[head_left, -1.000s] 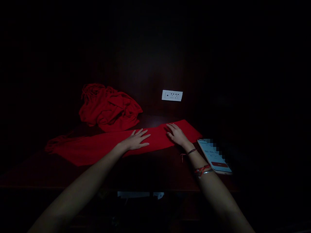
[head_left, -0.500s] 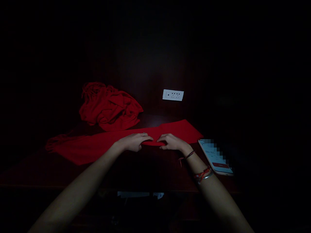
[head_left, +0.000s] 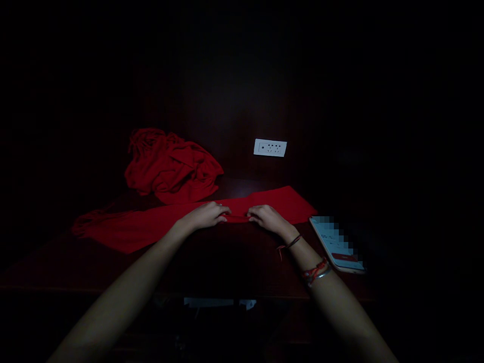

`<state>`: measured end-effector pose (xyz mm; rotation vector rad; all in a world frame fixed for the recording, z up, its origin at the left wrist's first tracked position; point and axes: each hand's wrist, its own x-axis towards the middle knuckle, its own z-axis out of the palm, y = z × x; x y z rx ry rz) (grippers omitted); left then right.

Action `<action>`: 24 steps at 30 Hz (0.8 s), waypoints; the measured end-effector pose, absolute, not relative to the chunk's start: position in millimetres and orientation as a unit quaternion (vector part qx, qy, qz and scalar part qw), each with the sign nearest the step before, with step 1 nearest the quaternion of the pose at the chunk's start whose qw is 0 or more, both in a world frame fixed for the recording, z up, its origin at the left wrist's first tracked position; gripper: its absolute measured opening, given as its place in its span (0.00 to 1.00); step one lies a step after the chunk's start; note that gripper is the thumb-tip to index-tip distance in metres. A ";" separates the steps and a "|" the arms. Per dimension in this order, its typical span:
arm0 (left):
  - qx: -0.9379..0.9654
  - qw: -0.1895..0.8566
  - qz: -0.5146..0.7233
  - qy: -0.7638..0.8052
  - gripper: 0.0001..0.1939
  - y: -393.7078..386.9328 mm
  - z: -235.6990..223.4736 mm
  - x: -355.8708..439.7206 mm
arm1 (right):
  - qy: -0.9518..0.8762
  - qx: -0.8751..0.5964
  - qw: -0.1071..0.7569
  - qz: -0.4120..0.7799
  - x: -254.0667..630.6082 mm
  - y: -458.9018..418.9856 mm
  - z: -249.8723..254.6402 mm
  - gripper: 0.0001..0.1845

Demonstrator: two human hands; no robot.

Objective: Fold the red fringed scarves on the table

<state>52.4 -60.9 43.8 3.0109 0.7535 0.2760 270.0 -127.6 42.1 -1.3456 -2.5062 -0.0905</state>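
A red fringed scarf (head_left: 147, 227) lies lengthwise across the dark table, folded into a long strip with its fringe at the left end. My left hand (head_left: 207, 214) pinches the near edge of the strip around its middle. A short way to the right, my right hand (head_left: 265, 217) grips the same edge between thumb and fingers. Between the two hands the edge is slightly raised and creased. Part of the scarf is hidden beneath my hands and left forearm.
Behind the strip, at the left, rests a crumpled heap of red fringed cloth (head_left: 174, 166). A phone (head_left: 338, 247) with a lit screen lies beside my right forearm. A white power socket (head_left: 269, 147) is on the dark back wall. The table's front edge (head_left: 227, 296) runs below my hands.
My left hand has slid a little to the left along the near edge. That edge is now lifted and gathered between my hands. My right hand has hardly moved.
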 end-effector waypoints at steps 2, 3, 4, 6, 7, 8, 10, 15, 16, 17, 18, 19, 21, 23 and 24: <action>0.966 0.003 0.074 0.247 0.14 -62.1 44.9 52.0 | -0.870 -0.471 0.139 -0.030 271.3 -127.4 42.1 0.08; 0.966 -0.004 0.068 0.250 0.14 -63.3 45.7 52.0 | -0.870 -0.473 0.137 -0.030 271.9 -127.7 42.6 0.08; 0.966 -0.013 0.062 0.252 0.14 -64.8 46.7 52.2 | -0.869 -0.475 0.137 -0.031 272.2 -128.2 43.2 0.09; 0.964 -0.037 0.058 0.256 0.15 -68.5 49.0 52.9 | -0.868 -0.474 0.140 -0.038 271.8 -129.5 44.6 0.10; 0.964 -0.051 0.057 0.256 0.15 -70.5 50.2 53.2 | -0.869 -0.471 0.142 -0.045 271.1 -130.3 45.2 0.10; 0.963 -0.065 0.058 0.257 0.15 -72.3 51.3 53.6 | -0.871 -0.466 0.144 -0.053 269.9 -130.9 45.5 0.10; 0.961 -0.083 0.057 0.258 0.16 -75.1 53.0 54.0 | -0.873 -0.462 0.138 -0.072 266.5 -131.8 45.2 0.12; 0.955 -0.068 0.055 0.284 0.17 -75.1 53.0 53.5 | -0.859 -0.492 0.082 -0.116 259.0 -131.1 42.4 0.09; 0.957 -0.051 0.058 0.281 0.17 -74.3 51.8 53.4 | -0.857 -0.495 0.079 -0.121 258.7 -131.0 42.6 0.10; 0.960 -0.028 0.059 0.274 0.17 -73.5 50.0 53.5 | -0.856 -0.496 0.080 -0.123 258.7 -131.1 43.0 0.11; 0.963 0.001 0.055 0.263 0.18 -72.4 47.7 53.6 | -0.855 -0.497 0.081 -0.123 258.9 -131.4 43.8 0.11; 0.965 0.032 0.043 0.255 0.21 -71.3 44.9 53.7 | -0.856 -0.496 0.082 -0.120 259.3 -131.8 44.9 0.12; 0.960 0.091 -0.002 0.265 0.32 -68.4 38.7 53.5 | -0.860 -0.492 0.078 -0.112 260.1 -132.9 47.1 0.12; 0.941 0.128 -0.052 0.309 0.39 -65.2 33.6 52.3 | -0.864 -0.487 0.065 -0.104 260.6 -134.1 48.7 0.11; 0.931 0.139 -0.071 0.331 0.40 -63.7 32.1 51.3 | -0.866 -0.486 0.057 -0.101 260.7 -134.6 49.0 0.11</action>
